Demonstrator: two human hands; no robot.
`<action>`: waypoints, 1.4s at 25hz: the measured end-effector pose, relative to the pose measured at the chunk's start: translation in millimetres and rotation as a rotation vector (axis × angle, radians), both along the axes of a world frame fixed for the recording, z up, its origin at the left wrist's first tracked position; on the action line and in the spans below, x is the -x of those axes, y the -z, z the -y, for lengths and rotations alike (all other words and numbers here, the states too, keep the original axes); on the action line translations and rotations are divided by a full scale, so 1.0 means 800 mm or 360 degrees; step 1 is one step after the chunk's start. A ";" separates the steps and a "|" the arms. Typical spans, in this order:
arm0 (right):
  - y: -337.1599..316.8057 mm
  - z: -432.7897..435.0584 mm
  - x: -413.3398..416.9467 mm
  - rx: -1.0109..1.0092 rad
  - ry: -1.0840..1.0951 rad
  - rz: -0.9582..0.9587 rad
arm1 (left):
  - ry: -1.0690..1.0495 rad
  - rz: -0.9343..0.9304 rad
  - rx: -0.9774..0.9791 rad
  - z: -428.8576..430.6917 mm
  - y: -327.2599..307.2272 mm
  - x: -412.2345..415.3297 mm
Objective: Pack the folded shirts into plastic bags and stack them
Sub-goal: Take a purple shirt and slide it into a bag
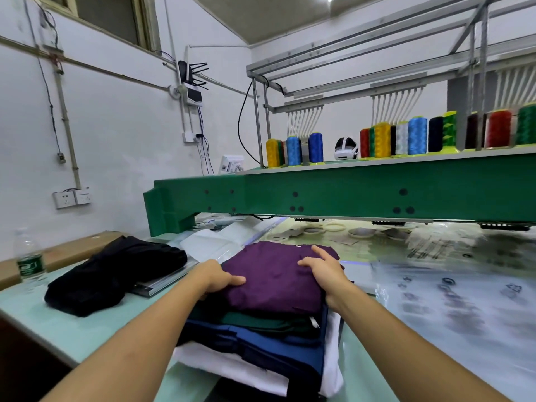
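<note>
Centrally, a stack of folded shirts lies on the pale green worktop [87, 323], and 4 colours show in it: a purple shirt [275, 282] on top, then a dark green shirt [261, 322], a blue shirt [278, 348] and a white shirt [232, 369] at the bottom. Left hand [220, 278]: clamped on the left edge of the purple shirt, thumb flat on the upper face, fingers tucked beneath the fold. Right hand [324, 269]: clasping the right edge of the same shirt, thumb and forefinger spread over the top, the other fingers hidden past the edge. The 2 forearms reach in from the near side of the purple shirt.

Left of the purple shirt, apart from it, lies a crumpled black garment [116, 274], partly over a metal-edged board [162, 285]. Further left stands an upright water bottle [29, 256] with a green label, beside a flat cardboard box [72, 248]. Right of the purple shirt, clear plastic bags [449, 300] with dark printed marks are spread on the worktop, blurred. Beyond the purple shirt a green machine beam [348, 192] spans the worktop, carrying thread spools [383, 140] of yellow, blue, red, white and green, and a white headset [345, 149].
</note>
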State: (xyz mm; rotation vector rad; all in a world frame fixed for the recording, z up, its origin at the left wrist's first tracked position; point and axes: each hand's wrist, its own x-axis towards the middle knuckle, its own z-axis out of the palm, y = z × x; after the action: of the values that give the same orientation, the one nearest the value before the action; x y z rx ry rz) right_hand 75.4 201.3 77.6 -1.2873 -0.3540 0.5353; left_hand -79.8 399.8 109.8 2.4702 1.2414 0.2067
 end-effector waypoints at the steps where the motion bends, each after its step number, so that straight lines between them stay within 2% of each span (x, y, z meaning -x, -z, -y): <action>1: 0.001 -0.002 -0.001 0.0026 0.0019 0.0028 | 0.0065 0.0079 0.0047 0.003 -0.003 -0.003; 4: 0.006 -0.006 -0.007 0.0128 0.0135 0.0136 | 0.0424 0.0372 -0.0108 0.022 -0.021 -0.021; 7: 0.006 -0.010 -0.011 0.0077 0.0100 -0.0036 | 0.0857 0.0593 -0.0118 0.065 -0.032 -0.044; 9: 0.004 -0.011 -0.018 0.0040 0.0028 -0.0127 | 0.1139 0.0566 -0.0017 0.096 -0.030 -0.059; 11: 0.003 -0.009 -0.026 0.0027 -0.0051 -0.0172 | 0.1290 0.0417 0.0196 0.118 -0.024 -0.072; 13: 0.003 -0.009 -0.030 0.0029 -0.0046 -0.0177 | 0.1189 0.0464 0.0227 0.124 -0.019 -0.083; 16: 0.010 -0.014 -0.026 0.0118 0.0097 -0.0073 | 0.0589 0.0685 -0.0043 0.108 -0.007 -0.090; 17: 0.012 -0.014 -0.025 0.0111 0.0117 -0.0058 | 0.0448 0.0627 0.0041 0.103 -0.001 -0.090; 19: 0.010 -0.009 -0.024 0.0023 0.0076 -0.0047 | 0.0369 0.0541 0.0343 0.096 0.008 -0.095; 22: 0.002 0.005 -0.028 -0.0125 -0.0056 -0.0042 | 0.0480 0.0753 0.0591 0.110 0.007 -0.111; 24: -0.007 0.022 -0.029 -0.0204 -0.0109 -0.0042 | 0.0612 0.0910 0.0637 0.132 0.001 -0.123; 28: -0.020 0.077 -0.048 -0.0219 0.0011 -0.0051 | 0.0846 0.1063 0.0703 0.189 -0.010 -0.143; 32: -0.012 0.150 -0.079 -0.0386 0.0056 -0.0238 | 0.1179 0.0936 0.1016 0.256 -0.012 -0.166; 35: -0.002 0.202 -0.105 -0.0308 0.0214 -0.0225 | 0.1414 0.0754 0.1037 0.299 0.001 -0.183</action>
State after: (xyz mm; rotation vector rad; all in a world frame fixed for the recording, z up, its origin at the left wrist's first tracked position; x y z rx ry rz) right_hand 159.3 39.8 79.1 -1.0717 -0.1946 0.4629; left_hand 66.3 160.7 109.0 1.9761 -0.0502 0.1041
